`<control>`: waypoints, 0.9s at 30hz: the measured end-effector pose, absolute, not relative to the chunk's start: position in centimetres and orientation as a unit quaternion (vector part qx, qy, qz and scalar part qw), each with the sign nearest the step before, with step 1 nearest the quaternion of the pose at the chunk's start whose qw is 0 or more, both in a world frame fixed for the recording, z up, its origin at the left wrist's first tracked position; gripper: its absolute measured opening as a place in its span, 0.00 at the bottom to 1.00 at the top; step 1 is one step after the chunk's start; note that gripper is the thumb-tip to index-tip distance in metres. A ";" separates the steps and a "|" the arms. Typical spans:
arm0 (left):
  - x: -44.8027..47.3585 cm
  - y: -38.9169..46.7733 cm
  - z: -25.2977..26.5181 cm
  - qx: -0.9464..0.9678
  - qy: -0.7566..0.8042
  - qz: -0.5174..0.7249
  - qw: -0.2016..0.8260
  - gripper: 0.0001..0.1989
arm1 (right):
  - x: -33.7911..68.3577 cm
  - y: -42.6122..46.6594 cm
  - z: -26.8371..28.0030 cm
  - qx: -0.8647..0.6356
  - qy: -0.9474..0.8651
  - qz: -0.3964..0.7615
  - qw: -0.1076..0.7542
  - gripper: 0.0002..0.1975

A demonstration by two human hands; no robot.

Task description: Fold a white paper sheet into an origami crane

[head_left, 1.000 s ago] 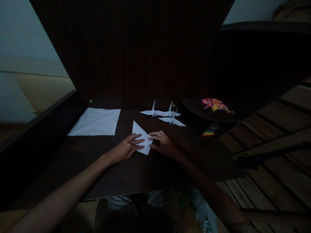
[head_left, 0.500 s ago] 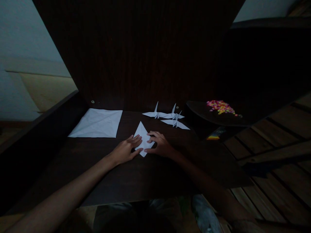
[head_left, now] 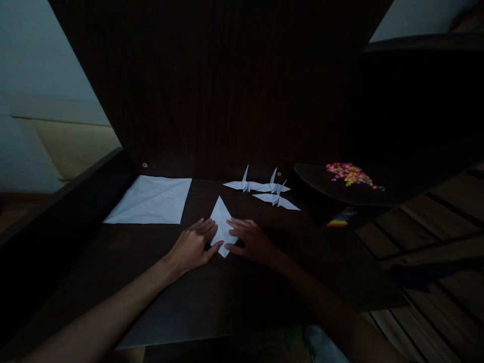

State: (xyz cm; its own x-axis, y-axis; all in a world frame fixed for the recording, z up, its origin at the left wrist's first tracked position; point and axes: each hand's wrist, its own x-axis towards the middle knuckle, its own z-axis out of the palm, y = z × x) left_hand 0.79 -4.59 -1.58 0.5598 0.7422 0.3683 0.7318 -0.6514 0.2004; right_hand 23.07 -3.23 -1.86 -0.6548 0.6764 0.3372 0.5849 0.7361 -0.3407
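A folded white paper point(head_left: 222, 224), kite-shaped with a crease down its middle, lies flat on the dark wooden table point(head_left: 181, 302). On its left edge rest the spread fingers of my left hand point(head_left: 195, 241), thumb near the lower tip. My right hand point(head_left: 251, 241) lies on the right edge, its fingers apart and pressing lightly on the paper. Neither hand grips anything. Behind the right hand stand three white paper cranes: one at the left point(head_left: 245, 186), one in the middle point(head_left: 273, 186) and one in front point(head_left: 277, 199).
White square paper sheets point(head_left: 151, 199) lie at the back left. On a raised dark corner shelf point(head_left: 313, 176) at the right sits a pile of small colourful pieces point(head_left: 350, 174). A tall dark panel point(head_left: 227, 91) rises behind the table, and a low side board point(head_left: 75, 186) borders its left.
Both hands have shifted slightly outward on the folded paper, baring more of its middle crease. The whole view has tilted a little, so things appear lower.
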 end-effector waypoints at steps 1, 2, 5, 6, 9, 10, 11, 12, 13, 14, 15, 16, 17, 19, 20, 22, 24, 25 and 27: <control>0.7 -4.5 -1.5 0.883 0.417 0.214 0.014 0.22 | 23.0 -3.3 -1.8 -0.348 -0.904 0.098 0.227 0.14; 0.6 -4.5 -1.5 0.884 0.416 0.212 0.016 0.21 | 22.9 -3.3 -1.8 -0.348 -0.904 0.097 0.230 0.13; 0.4 -4.3 -1.3 0.887 0.414 0.205 0.020 0.21 | 22.9 -3.2 -1.9 -0.368 -0.889 0.108 0.250 0.11; 0.3 -4.2 -1.2 0.886 0.417 0.205 0.020 0.21 | 22.9 -3.1 -1.9 -0.382 -0.880 0.113 0.261 0.11; 0.1 -4.1 -1.0 0.876 0.429 0.220 0.020 0.20 | 22.8 -2.7 -2.0 -0.437 -0.844 0.122 0.285 0.12; 0.1 -4.1 -1.0 0.869 0.436 0.231 0.022 0.19 | 22.6 -2.6 -2.0 -0.453 -0.833 0.129 0.289 0.11; 0.0 -4.1 -1.0 0.860 0.446 0.244 0.026 0.18 | 22.4 -2.5 -2.0 -0.470 -0.821 0.137 0.293 0.10; 0.0 -4.0 -1.1 0.850 0.459 0.257 0.029 0.17 | 22.2 -2.4 -2.0 -0.483 -0.811 0.144 0.298 0.08; -0.1 -4.0 -1.2 0.839 0.473 0.267 0.032 0.17 | 21.9 -2.3 -1.9 -0.492 -0.802 0.150 0.304 0.07; -0.2 -3.9 -1.3 0.828 0.486 0.277 0.031 0.18 | 21.7 -2.3 -1.8 -0.499 -0.794 0.152 0.312 0.06; -0.3 -3.8 -1.5 0.820 0.496 0.285 0.033 0.19 | 21.4 -2.3 -1.7 -0.503 -0.789 0.152 0.318 0.05; -0.3 -3.7 -1.6 0.814 0.501 0.293 0.038 0.19 | 21.2 -2.2 -1.6 -0.506 -0.785 0.152 0.324 0.04; -0.4 -3.6 -1.7 0.810 0.502 0.301 0.048 0.20 | 21.0 -2.2 -1.6 -0.508 -0.780 0.153 0.331 0.03; -0.5 -3.5 -1.8 0.808 0.497 0.309 0.074 0.20 | 20.6 -1.9 -1.4 -0.513 -0.768 0.164 0.347 0.02; -0.6 -3.4 -1.8 0.807 0.495 0.311 0.086 0.20 | 20.5 -1.7 -1.4 -0.513 -0.760 0.175 0.358 0.02; -0.5 -3.3 -1.7 0.803 0.497 0.312 0.101 0.20 | 20.2 -1.4 -1.4 -0.507 -0.740 0.206 0.391 0.03; -0.4 -3.3 -1.5 0.796 0.505 0.315 0.114 0.21 | 20.0 -1.1 -1.5 -0.497 -0.710 0.248 0.434 0.05; -0.4 -3.3 -1.4 0.791 0.508 0.319 0.122 0.21 | 19.9 -1.0 -1.6 -0.493 -0.689 0.274 0.455 0.06; -0.2 -3.4 -1.1 0.782 0.510 0.330 0.137 0.21 | 19.9 -1.0 -1.7 -0.487 -0.647 0.324 0.489 0.07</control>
